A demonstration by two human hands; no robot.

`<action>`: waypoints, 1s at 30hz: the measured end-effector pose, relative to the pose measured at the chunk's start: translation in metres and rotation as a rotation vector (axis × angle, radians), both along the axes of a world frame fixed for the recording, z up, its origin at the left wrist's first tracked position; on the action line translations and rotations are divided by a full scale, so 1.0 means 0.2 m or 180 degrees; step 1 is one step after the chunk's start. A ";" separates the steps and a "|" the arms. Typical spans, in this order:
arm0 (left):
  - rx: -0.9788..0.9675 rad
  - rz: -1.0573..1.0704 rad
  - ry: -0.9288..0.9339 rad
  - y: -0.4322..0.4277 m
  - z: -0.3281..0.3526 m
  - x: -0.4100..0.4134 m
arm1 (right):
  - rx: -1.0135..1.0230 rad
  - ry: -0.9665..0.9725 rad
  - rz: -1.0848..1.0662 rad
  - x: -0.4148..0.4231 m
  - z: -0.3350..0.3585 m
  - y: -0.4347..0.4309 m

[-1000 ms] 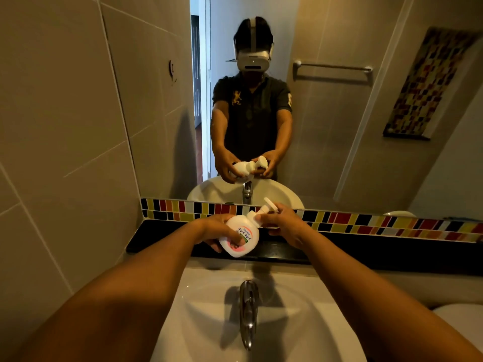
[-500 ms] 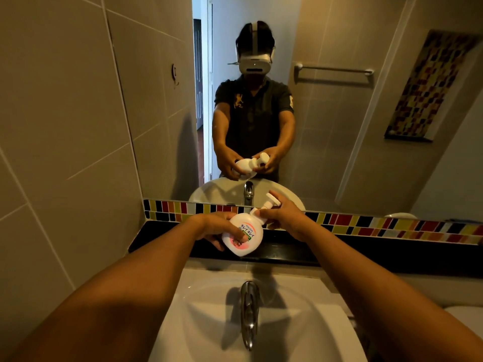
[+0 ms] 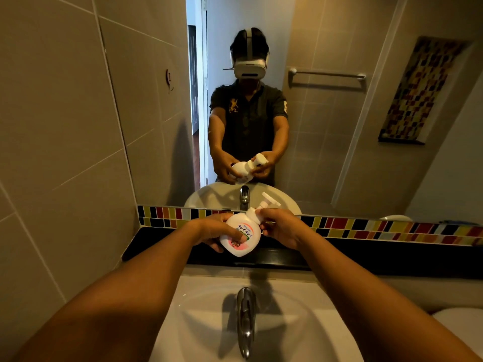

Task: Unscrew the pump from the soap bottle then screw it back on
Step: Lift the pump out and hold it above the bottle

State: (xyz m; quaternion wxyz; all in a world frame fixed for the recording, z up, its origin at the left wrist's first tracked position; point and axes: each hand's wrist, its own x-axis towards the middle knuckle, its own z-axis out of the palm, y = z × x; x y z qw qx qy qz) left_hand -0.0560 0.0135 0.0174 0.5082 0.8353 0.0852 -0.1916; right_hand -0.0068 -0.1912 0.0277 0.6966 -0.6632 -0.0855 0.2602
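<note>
A white soap bottle [image 3: 241, 237] with a pink and green label is held tilted above the black ledge, its top pointing up and to the right. My left hand [image 3: 213, 231] wraps around the bottle's body from the left. A white pump [image 3: 269, 201] sits on the bottle's neck, with its nozzle sticking out to the upper right. My right hand [image 3: 281, 227] grips the pump's collar, fingers curled over it. The thread between pump and neck is hidden by my fingers.
Below my hands lie a white sink [image 3: 203, 322] and a chrome tap [image 3: 245, 317]. A black ledge [image 3: 162, 241] and a coloured tile strip [image 3: 366, 227] run along the mirror [image 3: 326, 152], which reflects me. A tiled wall [image 3: 60, 152] stands close on the left.
The bottle has stayed in both hands and tilted a little. My right hand has shifted its grip around the pump collar, and the nozzle now points more to the upper right.
</note>
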 end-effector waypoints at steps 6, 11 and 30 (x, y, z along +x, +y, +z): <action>0.0051 -0.0022 -0.0054 0.00 -0.01 -0.01 | -0.0823 -0.0489 0.0006 0.00 0.01 0.00; -0.0034 0.0036 -0.0143 -0.01 -0.01 0.01 | -0.1142 -0.0584 0.0325 -0.03 0.00 0.02; 0.0312 -0.0081 -0.0304 -0.01 0.06 0.01 | -0.0491 -0.0231 0.0330 0.03 0.05 -0.02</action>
